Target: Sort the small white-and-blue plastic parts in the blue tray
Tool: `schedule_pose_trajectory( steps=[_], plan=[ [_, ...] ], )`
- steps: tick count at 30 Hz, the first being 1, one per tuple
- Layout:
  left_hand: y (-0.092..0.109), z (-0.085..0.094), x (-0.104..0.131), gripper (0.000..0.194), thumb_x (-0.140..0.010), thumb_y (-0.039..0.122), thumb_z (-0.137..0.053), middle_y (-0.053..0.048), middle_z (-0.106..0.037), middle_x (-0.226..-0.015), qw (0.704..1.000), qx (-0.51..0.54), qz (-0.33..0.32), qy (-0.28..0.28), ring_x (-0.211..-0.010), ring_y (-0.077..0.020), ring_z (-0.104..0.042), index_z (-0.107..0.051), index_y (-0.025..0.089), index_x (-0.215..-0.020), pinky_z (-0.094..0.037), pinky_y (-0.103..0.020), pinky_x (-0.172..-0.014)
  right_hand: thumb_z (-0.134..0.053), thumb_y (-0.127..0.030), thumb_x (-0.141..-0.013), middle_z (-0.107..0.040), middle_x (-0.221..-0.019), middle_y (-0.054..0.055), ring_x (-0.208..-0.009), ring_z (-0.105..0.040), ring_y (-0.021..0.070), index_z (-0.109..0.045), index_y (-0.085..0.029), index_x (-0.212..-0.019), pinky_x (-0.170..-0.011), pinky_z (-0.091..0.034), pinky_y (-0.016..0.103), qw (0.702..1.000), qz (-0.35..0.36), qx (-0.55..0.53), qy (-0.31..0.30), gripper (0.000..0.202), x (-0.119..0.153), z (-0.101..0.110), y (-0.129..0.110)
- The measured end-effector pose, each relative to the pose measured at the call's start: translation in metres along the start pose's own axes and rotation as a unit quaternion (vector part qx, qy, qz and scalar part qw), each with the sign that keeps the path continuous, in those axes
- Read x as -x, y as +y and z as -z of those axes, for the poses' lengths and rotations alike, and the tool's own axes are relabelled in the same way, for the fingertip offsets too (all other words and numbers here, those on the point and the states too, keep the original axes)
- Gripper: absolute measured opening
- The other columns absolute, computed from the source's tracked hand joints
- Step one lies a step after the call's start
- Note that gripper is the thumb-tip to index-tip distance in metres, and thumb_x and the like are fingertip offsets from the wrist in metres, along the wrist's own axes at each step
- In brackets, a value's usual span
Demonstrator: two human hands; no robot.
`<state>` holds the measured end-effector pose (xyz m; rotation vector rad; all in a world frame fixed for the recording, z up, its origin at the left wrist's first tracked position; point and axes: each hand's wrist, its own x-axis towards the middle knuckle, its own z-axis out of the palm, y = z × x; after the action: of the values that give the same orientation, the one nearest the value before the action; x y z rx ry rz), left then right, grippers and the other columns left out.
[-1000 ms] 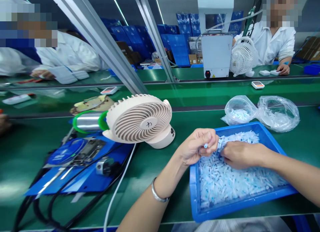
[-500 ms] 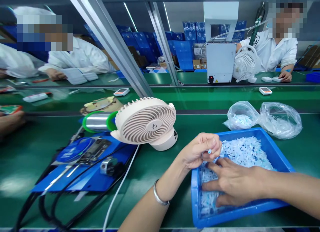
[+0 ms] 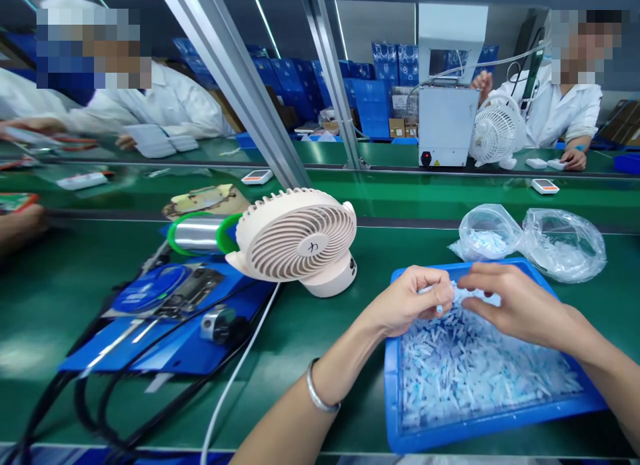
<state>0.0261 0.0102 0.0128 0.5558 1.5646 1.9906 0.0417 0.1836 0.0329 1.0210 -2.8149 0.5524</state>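
A blue tray (image 3: 393,398) on the green bench holds a layer of small white and light-blue pieces (image 3: 480,375). Over its back left part is my left hand (image 3: 423,298), fingers pinched around a small piece with a light-blue end. My right hand (image 3: 510,298) hovers over the tray's back edge just to the right, thumb and fingers apart and pointing at the left hand. No piece can be made out between the right fingers.
Behind the tray lie two clear bags (image 3: 487,233) of small pieces. Left of it stand a pink fan (image 3: 305,241), a solder wire spool (image 3: 197,234) and a blue board (image 3: 190,355) with cables. Metal posts rise behind; co-workers sit across the bench.
My right hand has lifted out of the pieces in the tray and moved up and back beside my left hand. My left hand, still pinched, has shifted slightly right.
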Motion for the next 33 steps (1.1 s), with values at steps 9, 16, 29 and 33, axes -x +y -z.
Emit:
schedule_pose_trajectory(
  steps=[9, 16, 29, 33],
  plan=[
    [-0.001, 0.000, 0.000, 0.039, -0.061, 0.044, -0.064, 0.006, -0.038, -0.043, 1.000, 0.016, 0.010, 0.004, -0.039, -0.0031, -0.029, -0.044, 0.013, -0.050, -0.014, -0.019, -0.037, -0.045, -0.011, -0.079, -0.059, -0.072, 0.002, -0.062, -0.050, 0.0116, -0.060, -0.018, -0.077, -0.056, -0.032, 0.028, 0.971, 0.107, -0.030, 0.214, 0.017, 0.005, 0.000, -0.022],
    [0.001, 0.000, 0.000, 0.039, -0.062, 0.043, -0.064, 0.006, -0.037, -0.043, 1.000, 0.025, 0.008, -0.004, -0.038, -0.0022, -0.026, -0.041, 0.013, -0.048, -0.012, -0.019, -0.036, -0.045, -0.008, -0.080, -0.059, -0.069, 0.004, -0.062, -0.049, 0.0122, -0.059, -0.015, -0.070, -0.057, -0.031, 0.029, 0.967, 0.101, -0.016, 0.233, 0.019, 0.004, -0.003, -0.025],
    [0.001, -0.001, 0.001, 0.038, -0.061, 0.042, -0.065, 0.005, -0.040, -0.042, 0.999, 0.035, 0.012, -0.010, -0.038, -0.0027, -0.031, -0.043, 0.013, -0.049, -0.014, -0.017, -0.034, -0.043, -0.010, -0.081, -0.058, -0.066, 0.003, -0.060, -0.047, 0.0115, -0.058, -0.015, -0.065, -0.058, -0.029, 0.028, 0.967, 0.102, 0.004, 0.231, 0.023, 0.004, -0.004, -0.025],
    [0.001, 0.000, 0.001, 0.039, -0.060, 0.042, -0.066, 0.005, -0.041, -0.042, 0.999, 0.035, 0.020, -0.010, -0.038, -0.0024, -0.031, -0.044, 0.012, -0.050, -0.015, -0.017, -0.034, -0.044, -0.009, -0.081, -0.057, -0.064, 0.002, -0.059, -0.045, 0.0108, -0.058, -0.015, -0.064, -0.056, -0.028, 0.028, 0.965, 0.111, 0.006, 0.237, 0.022, 0.004, -0.003, -0.025]
  ],
)
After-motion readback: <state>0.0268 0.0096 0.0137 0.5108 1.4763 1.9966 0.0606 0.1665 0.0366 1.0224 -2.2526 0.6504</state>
